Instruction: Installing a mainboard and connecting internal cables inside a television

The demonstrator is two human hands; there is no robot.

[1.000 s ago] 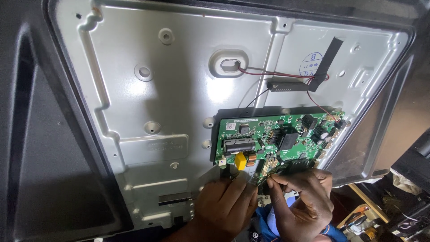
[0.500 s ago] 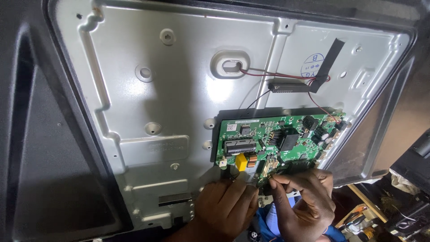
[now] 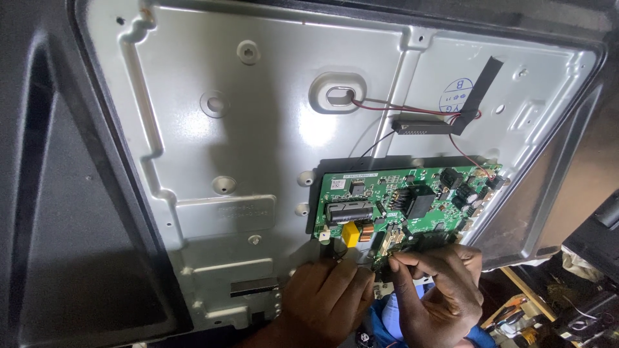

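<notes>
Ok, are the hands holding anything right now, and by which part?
Both the left hand and right hand pinch at something small by the lower edge of the green circuit board; what it is cannot be told.

The place looked like a small electronics repair workshop. A flat television lay open, its black cover removed and the grey metal back panel bare. A green circuit board with red wires was fixed on the panel, and two hands worked at its lower edge. At the right side stood a crowded bench with cables and small parts.
</notes>
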